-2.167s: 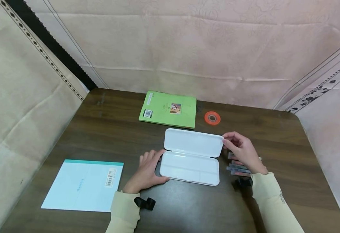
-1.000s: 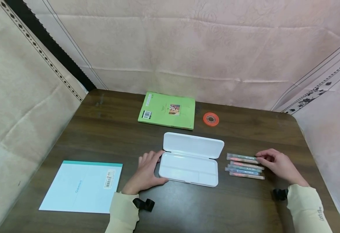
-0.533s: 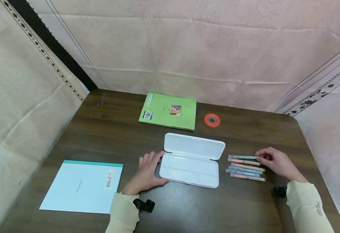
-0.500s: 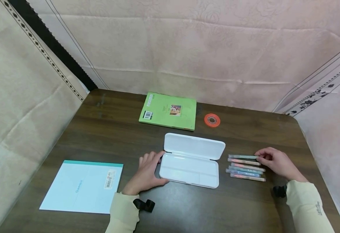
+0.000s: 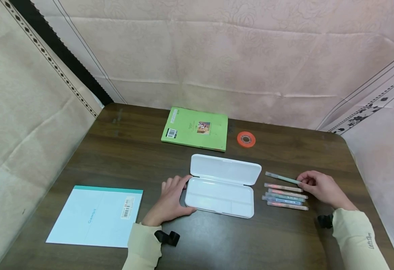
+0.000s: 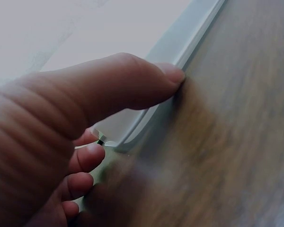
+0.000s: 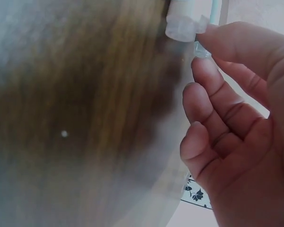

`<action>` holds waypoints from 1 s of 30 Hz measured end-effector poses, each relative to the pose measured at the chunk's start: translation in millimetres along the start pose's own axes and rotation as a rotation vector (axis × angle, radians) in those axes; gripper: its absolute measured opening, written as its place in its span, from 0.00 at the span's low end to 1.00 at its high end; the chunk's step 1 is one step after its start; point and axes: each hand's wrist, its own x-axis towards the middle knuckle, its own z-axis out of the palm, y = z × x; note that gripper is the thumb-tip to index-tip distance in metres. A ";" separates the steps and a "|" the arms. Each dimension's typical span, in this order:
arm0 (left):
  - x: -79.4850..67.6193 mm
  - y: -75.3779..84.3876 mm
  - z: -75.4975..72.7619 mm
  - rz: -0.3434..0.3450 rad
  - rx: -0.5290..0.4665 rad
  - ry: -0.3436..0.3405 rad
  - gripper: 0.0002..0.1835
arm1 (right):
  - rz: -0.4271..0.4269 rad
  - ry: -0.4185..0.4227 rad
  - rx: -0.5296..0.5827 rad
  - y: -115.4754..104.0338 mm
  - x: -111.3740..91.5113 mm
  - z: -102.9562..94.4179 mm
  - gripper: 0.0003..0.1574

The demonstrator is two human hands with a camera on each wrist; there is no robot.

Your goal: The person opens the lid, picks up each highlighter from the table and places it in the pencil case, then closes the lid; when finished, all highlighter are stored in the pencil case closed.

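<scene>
A white pencil case point(image 5: 219, 197) lies with its lid point(image 5: 225, 169) swung back on the table. My left hand point(image 5: 170, 200) grips its left end; in the left wrist view the thumb point(image 6: 128, 80) presses along the front edge and the fingers curl round the corner. To the right, my right hand point(image 5: 321, 189) pinches the right end of a pale teal marker pen point(image 5: 282, 177), whose other end is angled away from the row. Several more marker pens point(image 5: 286, 195) lie side by side just in front of it, pink, teal and blue.
A green book point(image 5: 197, 129) lies at the back of the dark wooden table point(image 5: 132, 150), beside an orange ring-shaped roll point(image 5: 246, 139). A light blue notebook point(image 5: 95, 215) is at the left. Pale cloth point(image 5: 217, 56) hangs behind the table.
My right hand has left the case's lid and gone right to the pens. It has pinched the rearmost teal marker pen and swung its left end away from the others. My left hand stays put.
</scene>
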 end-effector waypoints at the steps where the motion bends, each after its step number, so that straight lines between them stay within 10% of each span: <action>1: 0.0 0.2 -0.1 -0.002 -0.002 -0.001 0.52 | -0.001 0.005 -0.001 0.1 -0.7 -0.4 0.07; 16: 0.6 0.4 -0.2 -0.004 0.011 -0.005 0.52 | -0.104 0.169 -0.013 -26.2 -10.1 -29.2 0.07; 30: 0.8 -0.4 0.2 0.011 0.017 0.006 0.51 | -0.255 0.325 -0.055 -98.0 -8.2 -57.5 0.15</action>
